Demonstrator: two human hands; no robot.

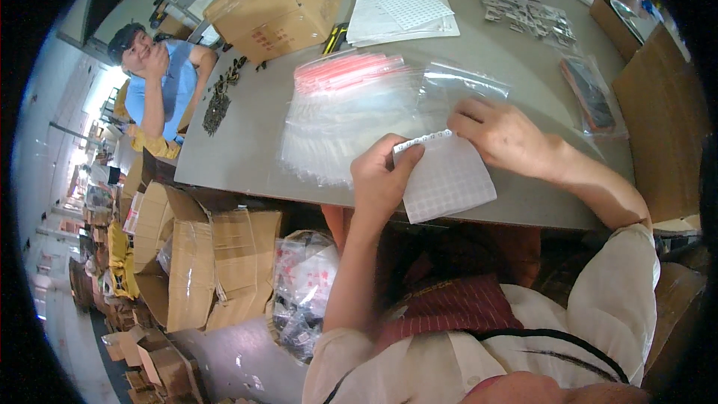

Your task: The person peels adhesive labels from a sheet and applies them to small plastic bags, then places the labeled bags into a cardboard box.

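two hands point(381, 179) point(501, 135), label sheet point(449, 183) partly covered

A packing workshop: cardboard cartons point(191, 269), stacked zip bags point(344, 116), grey worktable point(247, 127)

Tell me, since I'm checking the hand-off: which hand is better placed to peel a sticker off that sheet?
Probably the right hand: its fingertips pinch the sticker sheet at its top edge, while the left hand grips its side.

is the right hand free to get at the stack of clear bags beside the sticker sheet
Probably yes. The right hand pinches the top edge of the sticker sheet, and the stack of clear bags lies right beside it on the table with nothing between. It would likely have to let the sheet go first.
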